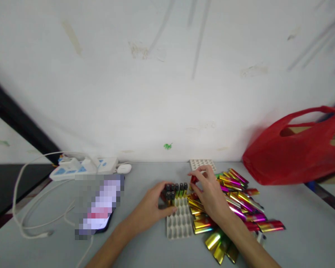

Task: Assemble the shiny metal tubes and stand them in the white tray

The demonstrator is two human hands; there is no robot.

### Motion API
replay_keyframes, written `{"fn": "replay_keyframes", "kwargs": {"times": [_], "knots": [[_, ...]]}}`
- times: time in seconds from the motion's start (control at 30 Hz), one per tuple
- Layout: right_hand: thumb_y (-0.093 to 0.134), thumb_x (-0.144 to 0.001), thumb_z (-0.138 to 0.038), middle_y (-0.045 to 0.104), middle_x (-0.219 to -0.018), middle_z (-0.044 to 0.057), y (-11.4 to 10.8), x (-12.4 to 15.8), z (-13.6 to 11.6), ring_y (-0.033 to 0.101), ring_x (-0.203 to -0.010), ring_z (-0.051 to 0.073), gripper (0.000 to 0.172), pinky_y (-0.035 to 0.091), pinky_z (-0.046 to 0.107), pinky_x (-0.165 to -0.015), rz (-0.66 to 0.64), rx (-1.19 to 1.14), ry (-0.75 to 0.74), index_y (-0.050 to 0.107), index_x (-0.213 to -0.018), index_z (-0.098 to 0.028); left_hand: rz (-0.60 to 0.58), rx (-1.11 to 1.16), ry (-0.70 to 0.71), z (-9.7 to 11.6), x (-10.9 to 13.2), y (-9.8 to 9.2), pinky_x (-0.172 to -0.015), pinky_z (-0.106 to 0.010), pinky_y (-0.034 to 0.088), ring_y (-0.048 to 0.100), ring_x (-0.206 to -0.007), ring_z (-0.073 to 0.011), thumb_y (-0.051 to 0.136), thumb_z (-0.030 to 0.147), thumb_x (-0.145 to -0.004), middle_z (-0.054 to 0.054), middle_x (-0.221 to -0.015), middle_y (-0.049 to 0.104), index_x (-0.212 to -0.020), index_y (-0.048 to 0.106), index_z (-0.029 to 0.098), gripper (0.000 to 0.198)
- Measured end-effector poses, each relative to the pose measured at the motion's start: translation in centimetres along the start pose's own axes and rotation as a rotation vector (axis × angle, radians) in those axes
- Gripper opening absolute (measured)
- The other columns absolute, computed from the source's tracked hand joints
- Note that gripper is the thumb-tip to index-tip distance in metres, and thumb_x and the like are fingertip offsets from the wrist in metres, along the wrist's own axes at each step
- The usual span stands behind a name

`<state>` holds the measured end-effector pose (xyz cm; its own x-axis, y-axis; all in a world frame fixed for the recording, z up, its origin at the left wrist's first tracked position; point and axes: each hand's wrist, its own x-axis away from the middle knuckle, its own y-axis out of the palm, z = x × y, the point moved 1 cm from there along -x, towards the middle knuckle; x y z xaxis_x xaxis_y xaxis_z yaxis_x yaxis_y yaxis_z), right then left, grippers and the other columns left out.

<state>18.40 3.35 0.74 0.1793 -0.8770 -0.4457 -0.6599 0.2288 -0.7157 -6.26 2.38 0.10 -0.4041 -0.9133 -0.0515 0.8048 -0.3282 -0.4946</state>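
Note:
A pale grey tray with rows of pockets lies on the table in front of me. Several small upright pieces with black tops and shiny gold-green sides stand in its far rows. My left hand curls round the tray's left side, thumb over the pockets and index finger by the black-topped pieces. Over the heap, my right hand pinches a small shiny red piece just right of the tray's far end. Flat, shiny metallic sleeves in gold, magenta and red lie heaped under and beside my right forearm.
A second white tray with holes sits against the wall. At right stands a red bag. To the left are a phone with a blurred screen, a white power strip, a white plug-like piece and looping white cables.

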Motion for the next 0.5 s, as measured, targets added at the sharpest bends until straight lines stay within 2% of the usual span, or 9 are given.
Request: {"fn": "replay_keyframes", "kwargs": {"times": [0.1,0.17,0.3,0.33,0.4,0.5], "knots": [[0.066,-0.096,-0.005,0.066,-0.119,0.009,0.3,0.2,0.2,0.072,-0.104,0.029,0.057,0.060,0.047,-0.097,-0.025,-0.072,0.029,0.059,-0.148,-0.026,0.005,-0.001,0.012,-0.1,0.0,0.0,-0.106,-0.041,0.055,0.070,-0.118,-0.0307,0.091,0.022,-0.083,-0.008,-0.130,0.077,-0.137,0.068,0.022,0.059],[0.067,-0.097,-0.007,0.071,-0.112,0.007,0.4,0.3,0.3,0.072,-0.104,0.030,0.058,0.058,0.047,-0.097,-0.044,-0.112,0.051,0.055,-0.151,-0.024,0.004,0.000,0.015,-0.2,0.0,0.0,-0.106,-0.041,0.055,0.070,-0.118,-0.0307,0.091,0.023,-0.083,-0.008,-0.130,0.077,-0.137,0.068,0.023,0.058],[0.064,-0.104,-0.016,0.073,-0.106,0.008,0.2,0.2,-0.2,0.071,-0.099,0.029,0.012,0.054,0.044,-0.093,-0.139,-0.072,0.056,0.071,-0.113,-0.022,0.007,0.002,0.013,-0.1,0.0,0.0,-0.105,-0.041,0.055,0.071,-0.116,-0.0306,0.091,0.021,-0.082,-0.007,-0.129,0.078,-0.135,0.069,0.023,0.057],[0.063,-0.106,-0.019,0.072,-0.104,0.008,0.1,0.2,-0.4,0.070,-0.098,0.030,0.008,0.053,0.044,-0.092,-0.156,-0.054,0.063,0.071,-0.105,-0.022,0.007,0.002,0.015,-0.1,0.0,0.0,-0.105,-0.041,0.055,0.071,-0.116,-0.0305,0.091,0.021,-0.082,-0.007,-0.128,0.078,-0.134,0.069,0.023,0.056],[0.060,-0.109,-0.024,0.071,-0.100,0.008,0.0,0.2,-0.7,0.069,-0.098,0.031,0.014,0.050,0.044,-0.090,-0.159,-0.045,0.084,0.069,-0.098,-0.022,0.007,0.005,0.015,-0.1,0.0,0.0,-0.105,-0.041,0.055,0.071,-0.115,-0.0302,0.090,0.021,-0.082,-0.007,-0.127,0.078,-0.135,0.069,0.023,0.056],[0.054,-0.112,-0.033,0.071,-0.098,0.008,-0.2,0.3,-1.1,0.067,-0.097,0.030,0.021,0.047,0.042,-0.089,-0.095,-0.127,0.121,0.065,-0.097,-0.022,0.009,0.002,0.009,-0.1,0.0,0.0,-0.105,-0.042,0.055,0.071,-0.114,-0.0305,0.090,0.023,-0.083,-0.008,-0.127,0.078,-0.135,0.069,0.022,0.057]]}}
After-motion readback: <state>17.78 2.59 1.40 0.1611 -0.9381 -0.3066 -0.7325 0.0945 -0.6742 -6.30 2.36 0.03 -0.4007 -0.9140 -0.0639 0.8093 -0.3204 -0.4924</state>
